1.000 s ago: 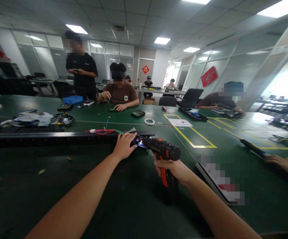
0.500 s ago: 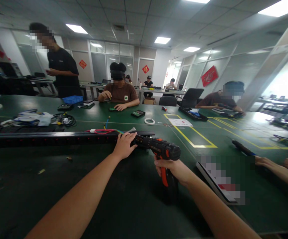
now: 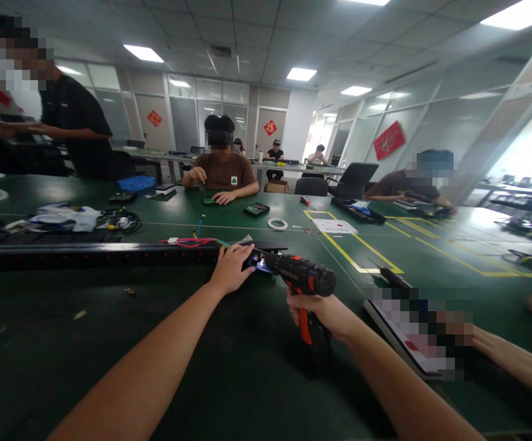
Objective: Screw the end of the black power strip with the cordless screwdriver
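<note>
My right hand [image 3: 314, 309] is wrapped round the handle of a black-and-orange cordless drill [image 3: 305, 275], whose nose points left. A bluish-white glow shows on the bar's end face in front of the nose; the bit's tip is hard to make out. My left hand [image 3: 231, 268] grips the right end of a long black bar [image 3: 110, 256], fingers over its top and thumb on the near side, close to the drill's nose. Red wires [image 3: 192, 242] with a white connector lie along the top of the bar, beside blue and yellow wires.
Small brass-coloured pieces [image 3: 130, 291] lie on the green table [image 3: 192, 380] before the bar. A co-worker's hand [image 3: 459, 327] at right holds a dark pen-shaped tool over a box [image 3: 371, 306]. Beyond the bar are a tape roll [image 3: 277, 224], cables [image 3: 121, 220] and a blue basket [image 3: 135, 183].
A glow has come on at the drill's nose. My hands have hardly moved. The co-worker's hand at right has moved left with its tool, and the standing person has shifted left.
</note>
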### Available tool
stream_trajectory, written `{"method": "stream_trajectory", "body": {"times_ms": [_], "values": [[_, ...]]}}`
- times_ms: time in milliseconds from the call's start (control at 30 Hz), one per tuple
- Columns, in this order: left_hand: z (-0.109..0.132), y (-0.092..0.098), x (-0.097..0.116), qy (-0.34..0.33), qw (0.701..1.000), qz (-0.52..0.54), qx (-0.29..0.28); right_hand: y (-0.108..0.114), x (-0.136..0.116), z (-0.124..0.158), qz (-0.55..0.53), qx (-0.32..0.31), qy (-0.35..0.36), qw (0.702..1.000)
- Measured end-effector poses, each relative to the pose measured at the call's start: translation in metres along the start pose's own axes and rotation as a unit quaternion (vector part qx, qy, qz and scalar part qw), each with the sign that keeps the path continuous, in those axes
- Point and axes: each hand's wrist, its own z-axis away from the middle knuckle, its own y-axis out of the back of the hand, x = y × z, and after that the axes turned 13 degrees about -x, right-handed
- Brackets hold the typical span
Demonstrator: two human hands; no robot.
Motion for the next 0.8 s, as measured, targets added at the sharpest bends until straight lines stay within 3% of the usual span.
{"method": "stream_trajectory", "body": {"times_ms": [800], "values": [[0.0014,0.0018,0.0010,-0.002,1.000,0.001,-0.001,-0.0014,-0.0008,0.0005,0.000,-0.001,-0.001,1.000]]}}
